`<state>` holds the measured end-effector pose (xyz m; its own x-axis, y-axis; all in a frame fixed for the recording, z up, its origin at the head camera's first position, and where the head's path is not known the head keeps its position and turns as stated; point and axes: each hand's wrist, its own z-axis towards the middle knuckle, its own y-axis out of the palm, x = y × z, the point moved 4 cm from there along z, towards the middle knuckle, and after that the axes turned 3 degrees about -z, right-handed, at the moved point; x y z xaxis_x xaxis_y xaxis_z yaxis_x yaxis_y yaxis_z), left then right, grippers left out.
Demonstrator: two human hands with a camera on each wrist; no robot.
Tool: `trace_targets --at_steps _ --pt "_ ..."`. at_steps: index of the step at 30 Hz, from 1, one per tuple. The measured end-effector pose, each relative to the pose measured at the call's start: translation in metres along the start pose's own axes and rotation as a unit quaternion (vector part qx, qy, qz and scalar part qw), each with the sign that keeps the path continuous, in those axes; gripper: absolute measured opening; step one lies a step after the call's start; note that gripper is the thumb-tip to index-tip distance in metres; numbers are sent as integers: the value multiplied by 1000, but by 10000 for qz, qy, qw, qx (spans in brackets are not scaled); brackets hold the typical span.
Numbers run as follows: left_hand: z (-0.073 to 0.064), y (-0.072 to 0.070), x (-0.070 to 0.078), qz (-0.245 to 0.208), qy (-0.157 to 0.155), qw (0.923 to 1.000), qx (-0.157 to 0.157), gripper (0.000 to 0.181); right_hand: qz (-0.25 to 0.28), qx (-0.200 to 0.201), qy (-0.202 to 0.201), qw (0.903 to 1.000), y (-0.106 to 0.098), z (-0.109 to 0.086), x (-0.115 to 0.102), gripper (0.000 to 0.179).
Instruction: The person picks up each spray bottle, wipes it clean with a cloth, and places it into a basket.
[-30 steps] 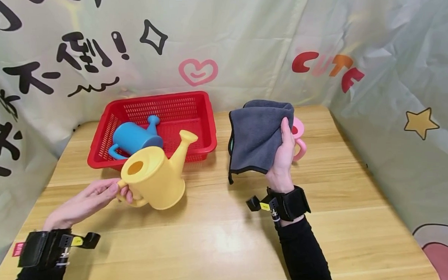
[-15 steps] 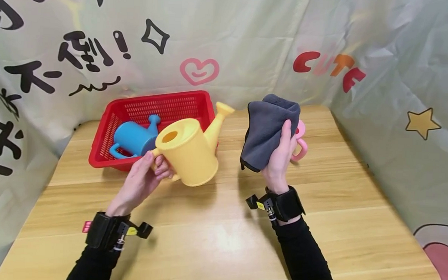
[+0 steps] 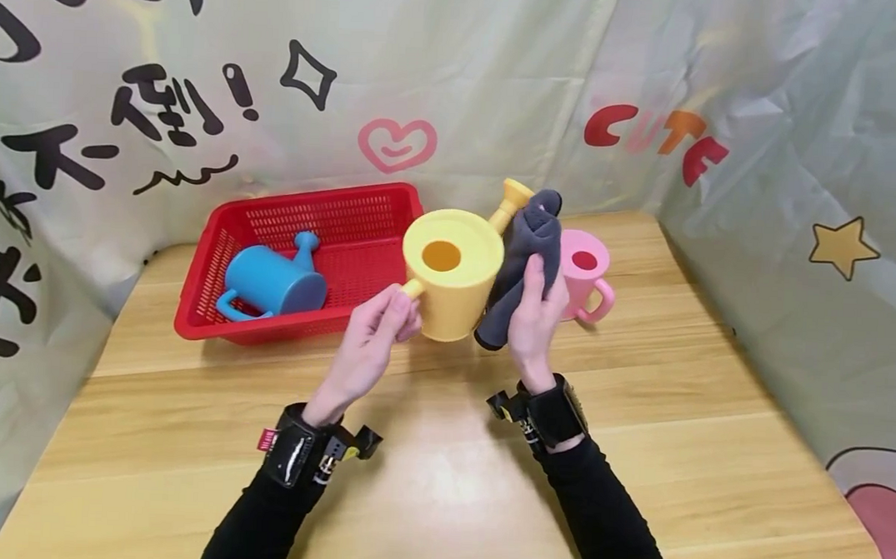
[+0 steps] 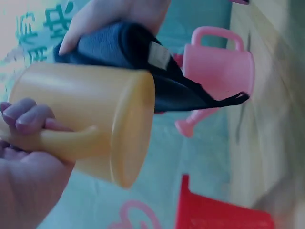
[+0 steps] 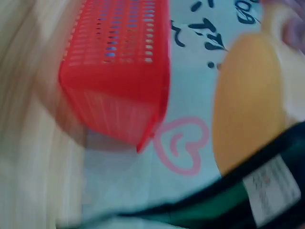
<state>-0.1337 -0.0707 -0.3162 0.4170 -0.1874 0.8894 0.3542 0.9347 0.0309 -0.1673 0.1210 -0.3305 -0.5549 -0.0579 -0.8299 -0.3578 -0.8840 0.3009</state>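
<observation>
My left hand (image 3: 373, 343) grips the handle of a yellow watering can (image 3: 456, 301), held up over the table with its spout pointing away to the right. In the left wrist view, fingers (image 4: 33, 117) curl round that handle. A dark grey cloth (image 3: 520, 262) with black edging is bunched in my right hand (image 3: 538, 321), close against the can's right side. The left wrist view shows the cloth (image 4: 109, 45) overlapping the can's body, with a white label. In the right wrist view the can's base (image 5: 248, 100) appears beside the cloth's edge.
A red basket (image 3: 372, 309) stands at the back left with a blue watering can (image 3: 271, 280) lying in it. Behind my right hand, a pink watering can (image 3: 585, 273) stands on the wooden table (image 3: 673, 456). A printed cloth wall (image 3: 486, 89) closes off the back.
My left hand has carried the yellow watering can right and away, up to the cloth. The grey cloth, spread out before, is now bunched tighter in my right hand, which shifted slightly left.
</observation>
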Motion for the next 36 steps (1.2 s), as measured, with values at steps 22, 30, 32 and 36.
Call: trace_targets --at_steps 22,30,32,36 --pt "1 26 -7 472 904 9756 1943 50 -51 -1093 -1459 9832 40 -41 -8 53" --pt "4 30 -8 177 698 9744 2130 63 -653 -1550 -2956 9404 50 -51 -7 48" --pt "5 32 -8 110 605 9749 2138 64 -804 -1501 -3149 9337 49 -48 -7 47" --pt "5 37 -9 -54 396 9776 2065 63 -1103 -1425 -3461 9207 45 -43 -10 47"
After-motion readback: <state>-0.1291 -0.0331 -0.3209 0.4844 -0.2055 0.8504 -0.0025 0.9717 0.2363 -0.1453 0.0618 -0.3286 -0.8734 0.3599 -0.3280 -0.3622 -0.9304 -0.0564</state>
